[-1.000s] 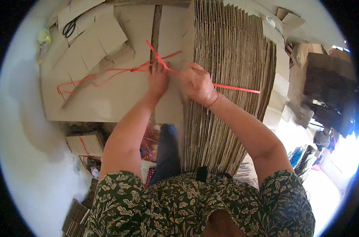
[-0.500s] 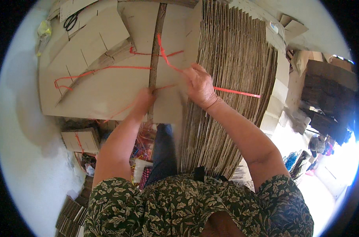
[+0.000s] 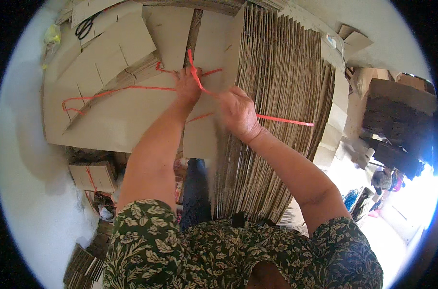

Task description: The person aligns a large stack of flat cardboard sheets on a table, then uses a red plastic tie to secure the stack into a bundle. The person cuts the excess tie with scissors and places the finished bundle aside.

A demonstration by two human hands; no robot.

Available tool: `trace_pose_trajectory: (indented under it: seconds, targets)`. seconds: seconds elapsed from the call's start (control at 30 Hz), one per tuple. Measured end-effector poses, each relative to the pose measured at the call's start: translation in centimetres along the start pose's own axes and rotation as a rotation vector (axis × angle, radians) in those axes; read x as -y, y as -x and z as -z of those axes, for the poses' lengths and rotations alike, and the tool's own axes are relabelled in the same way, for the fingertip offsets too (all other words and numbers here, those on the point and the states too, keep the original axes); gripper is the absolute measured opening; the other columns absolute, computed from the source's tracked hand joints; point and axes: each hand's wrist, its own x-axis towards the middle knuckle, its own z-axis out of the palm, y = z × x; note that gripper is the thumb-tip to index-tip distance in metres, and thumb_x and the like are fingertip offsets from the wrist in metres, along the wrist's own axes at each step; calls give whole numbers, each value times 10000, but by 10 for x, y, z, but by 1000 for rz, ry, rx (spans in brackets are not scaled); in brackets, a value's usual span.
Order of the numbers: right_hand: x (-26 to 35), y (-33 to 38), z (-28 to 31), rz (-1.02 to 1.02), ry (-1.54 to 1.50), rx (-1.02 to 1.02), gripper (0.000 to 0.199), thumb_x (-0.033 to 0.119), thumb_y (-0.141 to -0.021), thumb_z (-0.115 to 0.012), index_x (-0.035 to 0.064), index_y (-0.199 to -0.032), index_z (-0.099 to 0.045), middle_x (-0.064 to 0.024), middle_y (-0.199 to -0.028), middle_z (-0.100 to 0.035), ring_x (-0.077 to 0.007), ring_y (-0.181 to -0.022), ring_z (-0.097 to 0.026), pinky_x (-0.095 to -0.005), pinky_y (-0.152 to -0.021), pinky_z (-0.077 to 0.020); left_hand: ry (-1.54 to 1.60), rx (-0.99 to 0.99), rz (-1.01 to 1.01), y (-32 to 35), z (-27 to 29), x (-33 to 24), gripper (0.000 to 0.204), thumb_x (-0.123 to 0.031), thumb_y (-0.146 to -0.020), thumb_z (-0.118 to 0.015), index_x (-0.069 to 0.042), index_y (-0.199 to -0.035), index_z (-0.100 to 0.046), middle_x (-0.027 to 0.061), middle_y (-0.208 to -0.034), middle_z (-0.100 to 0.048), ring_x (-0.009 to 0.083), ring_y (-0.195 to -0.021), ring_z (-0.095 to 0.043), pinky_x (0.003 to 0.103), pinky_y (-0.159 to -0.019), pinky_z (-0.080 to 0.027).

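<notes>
Raising the left hand from near the middle of the frame back to the upper middle, where also reaching a second ago. Extending the fingers upward beside the upright red strap. Losing sight of the red length previously slanting toward the lower left.

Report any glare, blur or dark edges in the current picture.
Head view: white glare washes out the lower-right floor; head view: a smudgy blur beside the right hand, while the red strap reads clearly; head view: black corners surround the round picture.
</notes>
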Motion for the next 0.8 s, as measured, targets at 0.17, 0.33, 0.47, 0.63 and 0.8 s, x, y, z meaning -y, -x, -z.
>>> trace_pose_trajectory:
  seconds: [0.17,0.33,0.47,0.63,0.8]
  targets:
    - [-1,0,5,76,37,62,172,26,-781,-625,54,-939,-563,-127,-757,-603,-348,-757,-621,-459,-870,-490,217,319,90,-3,-4,7,280,-122,-891,-523,-132,-1171,-532,163,-1121,-610,345,-1093,-570,485,-930,-448]
    - [-1,4,-4,85,136,88,181,2,-753,-621,47,-917,-560,-116,-756,-593,-340,-714,-608,-440,-879,-485,172,318,41,32,11,29,313,-97,-891,-498,-105,-1204,-494,184,-915,-665,389,-863,-655,499,-735,-518]
    - [-4,7,-5,44,144,86,174,6,-754,-618,44,-912,-559,-110,-760,-589,-336,-699,-607,-440,-878,-484,194,332,35,47,11,45,292,-62,-873,-487,-84,-1161,-531,192,-899,-666,388,-857,-655,496,-715,-520]
    - [3,3,-5,49,99,-8,183,0,-705,-609,60,-869,-555,-104,-757,-577,-346,-725,-597,-434,-830,-493,194,372,84,109,6,91,203,-127,-898,-511,-45,-1071,-579,209,-815,-659,412,-788,-639,506,-634,-496]
    - [2,5,-5,43,56,-44,194,3,-733,-617,52,-914,-566,-127,-768,-604,-361,-743,-608,-443,-832,-494,147,356,26,135,15,98,137,-93,-880,-541,-38,-994,-593,209,-793,-649,424,-789,-623,503,-628,-485]
